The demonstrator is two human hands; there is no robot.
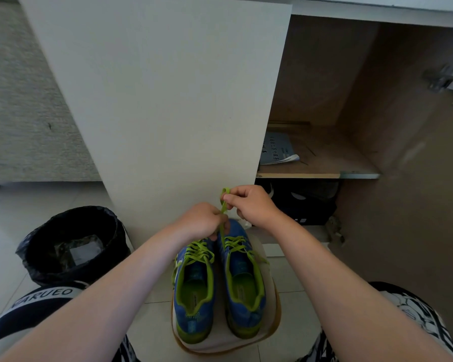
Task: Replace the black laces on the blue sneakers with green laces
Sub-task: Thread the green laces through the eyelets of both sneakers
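Both sneakers (pixel 220 283) on stool (pixel 272 333), green-laced, no black visible. Right hand (pixel 251 205) pinches green lace (pixel 223 208) taut; left hand (pixel 202 220) grips it lower. Likely only final tightening left.

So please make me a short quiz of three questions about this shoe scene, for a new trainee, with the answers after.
1. True or false: both blue sneakers already carry green laces.
2. Which hand holds the green lace higher up: the left hand or the right hand?
3. What stands on the floor to the left of the sneakers: A) a black bin, B) a red bucket, C) a cardboard box?

Key:
1. True; no black lace is visible on either shoe.
2. The right hand, pinching the lace end above the right sneaker's toe.
3. A.
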